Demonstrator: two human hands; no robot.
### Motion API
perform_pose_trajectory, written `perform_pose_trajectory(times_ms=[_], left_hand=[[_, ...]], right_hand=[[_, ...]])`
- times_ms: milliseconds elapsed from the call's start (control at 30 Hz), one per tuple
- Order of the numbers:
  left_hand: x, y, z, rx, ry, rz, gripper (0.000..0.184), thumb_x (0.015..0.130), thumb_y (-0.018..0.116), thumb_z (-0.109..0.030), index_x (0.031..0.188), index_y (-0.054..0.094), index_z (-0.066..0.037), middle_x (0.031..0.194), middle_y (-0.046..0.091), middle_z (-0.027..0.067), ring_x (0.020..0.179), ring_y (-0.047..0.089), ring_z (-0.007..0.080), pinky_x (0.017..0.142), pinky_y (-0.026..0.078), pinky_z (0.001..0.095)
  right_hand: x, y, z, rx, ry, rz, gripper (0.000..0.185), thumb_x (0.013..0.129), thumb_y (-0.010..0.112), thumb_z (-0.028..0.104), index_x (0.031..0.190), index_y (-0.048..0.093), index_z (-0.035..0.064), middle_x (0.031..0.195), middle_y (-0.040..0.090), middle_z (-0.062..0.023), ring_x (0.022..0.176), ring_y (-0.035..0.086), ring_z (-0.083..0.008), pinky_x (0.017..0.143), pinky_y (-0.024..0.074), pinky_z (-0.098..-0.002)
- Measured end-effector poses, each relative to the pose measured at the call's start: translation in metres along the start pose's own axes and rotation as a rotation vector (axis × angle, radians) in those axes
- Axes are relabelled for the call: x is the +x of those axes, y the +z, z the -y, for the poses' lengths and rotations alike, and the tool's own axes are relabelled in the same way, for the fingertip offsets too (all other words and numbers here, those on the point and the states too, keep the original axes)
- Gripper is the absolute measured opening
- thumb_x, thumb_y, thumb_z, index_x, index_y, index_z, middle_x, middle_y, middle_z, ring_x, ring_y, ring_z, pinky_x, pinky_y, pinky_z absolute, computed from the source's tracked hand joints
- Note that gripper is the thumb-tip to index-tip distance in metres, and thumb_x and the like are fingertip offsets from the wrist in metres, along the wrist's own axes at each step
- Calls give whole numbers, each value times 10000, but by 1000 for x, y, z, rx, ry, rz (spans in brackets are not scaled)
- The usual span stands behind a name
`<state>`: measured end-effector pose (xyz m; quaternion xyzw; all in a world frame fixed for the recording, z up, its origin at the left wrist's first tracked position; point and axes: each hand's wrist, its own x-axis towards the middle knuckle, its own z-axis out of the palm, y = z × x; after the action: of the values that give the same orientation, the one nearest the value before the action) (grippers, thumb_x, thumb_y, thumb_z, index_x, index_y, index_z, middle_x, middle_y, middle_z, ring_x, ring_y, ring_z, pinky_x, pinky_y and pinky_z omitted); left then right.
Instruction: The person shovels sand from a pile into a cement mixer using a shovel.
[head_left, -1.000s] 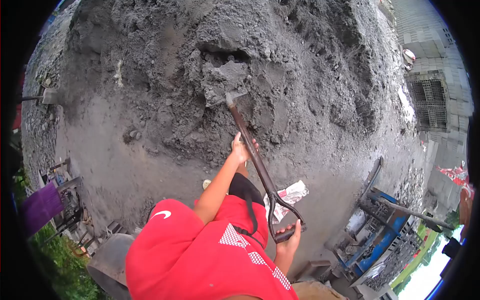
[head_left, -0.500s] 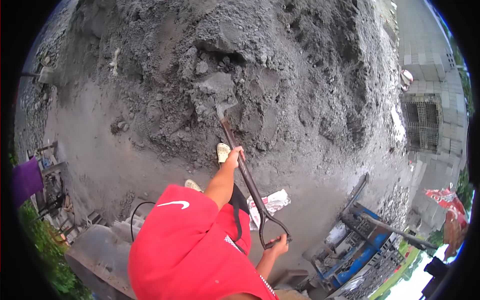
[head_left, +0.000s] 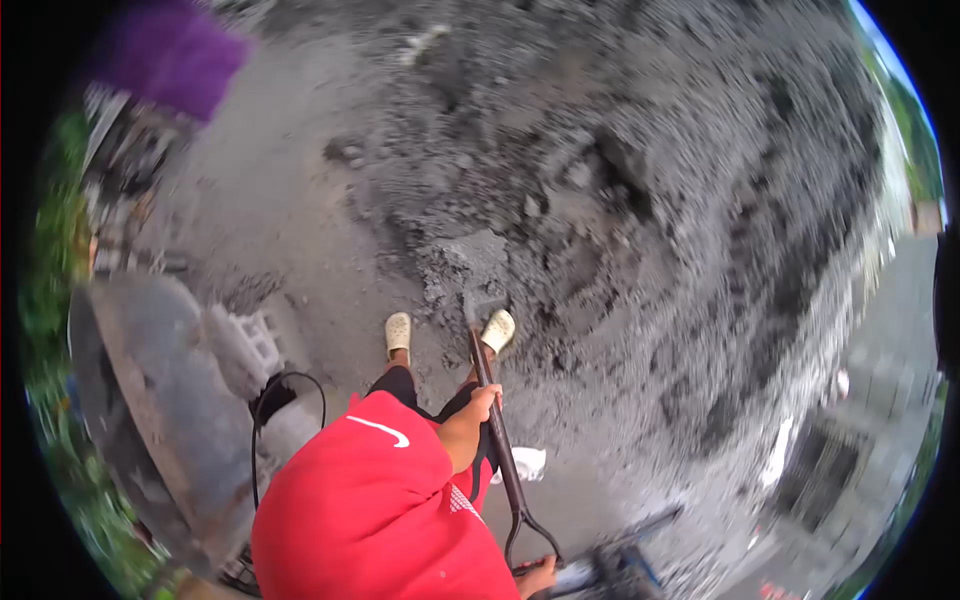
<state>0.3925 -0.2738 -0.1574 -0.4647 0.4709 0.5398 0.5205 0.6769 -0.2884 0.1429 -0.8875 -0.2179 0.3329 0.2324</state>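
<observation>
My left hand [head_left: 487, 401] is wrapped round the dark shaft of a shovel [head_left: 508, 470], partway along it. Lower right, my right hand [head_left: 538, 577] grips the shovel's D-shaped handle. A heap of grey, gravelly sand [head_left: 470, 262] sits on the blade and hides most of it. The blade is just ahead of my feet, beside the right cream clog [head_left: 498, 330]; whether it touches the ground I cannot tell. The left clog [head_left: 398, 335] stands on the dusty ground.
A large grey sand pile [head_left: 690, 230] spreads ahead and right. A metal drum-like body [head_left: 165, 390] stands at left, near a hollow concrete block [head_left: 250, 345] and a black cable [head_left: 290, 376]. A white sack [head_left: 520, 464] lies by my legs. Purple cloth [head_left: 175, 60] shows upper left.
My view and body have turned left, towards the metal drum-like body. The loaded shovel has come away from the pile's hollow, closer to my feet. Both hands keep their hold.
</observation>
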Motion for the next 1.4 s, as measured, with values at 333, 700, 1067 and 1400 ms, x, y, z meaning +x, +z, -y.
perform_pose_trajectory(times_ms=[333, 700, 1067, 1400], left_hand=[[-65, -129, -179, -375, 562, 17, 170, 665, 619, -125, 556, 497, -78, 511, 484, 48, 412, 466, 162, 415, 414, 324], [-398, -327, -385, -785, 1420, 310, 192, 717, 577, -153, 569, 459, -121, 512, 453, 18, 432, 456, 142, 439, 413, 276], [-464, -533, -257, -1193, 1979, 1599, 11, 818, 489, -65, 809, 485, -62, 609, 449, -34, 540, 472, 77, 536, 438, 227], [-429, -510, -267, -1449, 1702, 663, 103, 749, 548, -49, 712, 463, -94, 587, 410, -37, 508, 406, 83, 500, 377, 243]], right_hand=[[-47, 132, -10, -141, -226, 602, 120, 772, 567, 155, 799, 509, 53, 610, 457, -36, 463, 424, -154, 386, 345, -303], [-300, 306, 40, 383, -739, 1480, 134, 754, 525, 156, 713, 466, 43, 499, 449, -32, 386, 421, -132, 374, 325, -277], [-481, 191, 58, 880, -1940, 2325, 215, 699, 674, 137, 659, 486, 42, 536, 506, -69, 447, 495, -183, 428, 395, -290], [-453, 281, 23, 78, -1122, 2083, 173, 745, 556, 123, 639, 430, 70, 555, 410, -9, 490, 418, -131, 481, 342, -301]])
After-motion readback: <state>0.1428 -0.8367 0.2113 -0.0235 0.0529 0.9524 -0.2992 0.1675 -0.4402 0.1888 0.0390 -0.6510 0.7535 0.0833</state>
